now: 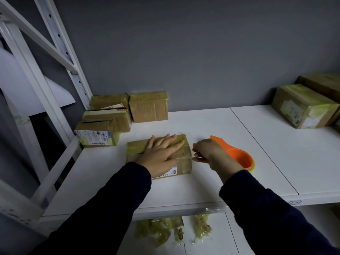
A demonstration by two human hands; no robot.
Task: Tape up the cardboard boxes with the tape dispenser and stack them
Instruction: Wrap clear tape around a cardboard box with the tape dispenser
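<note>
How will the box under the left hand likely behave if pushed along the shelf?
The box lies low and flat on the smooth shelf, so it would probably slide, not tip. Its glossy tape may feel slippery. Creased cardboard suggests it could dent easily.

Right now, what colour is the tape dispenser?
The tape dispenser is orange, with a yellow-green lower edge; the head view shows it best.

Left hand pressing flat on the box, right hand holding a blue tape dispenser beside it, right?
Not quite: the head view shows an orange tape dispenser, not blue. The left hand presses flat on the box; the right hand holds the dispenser beside it.
</note>
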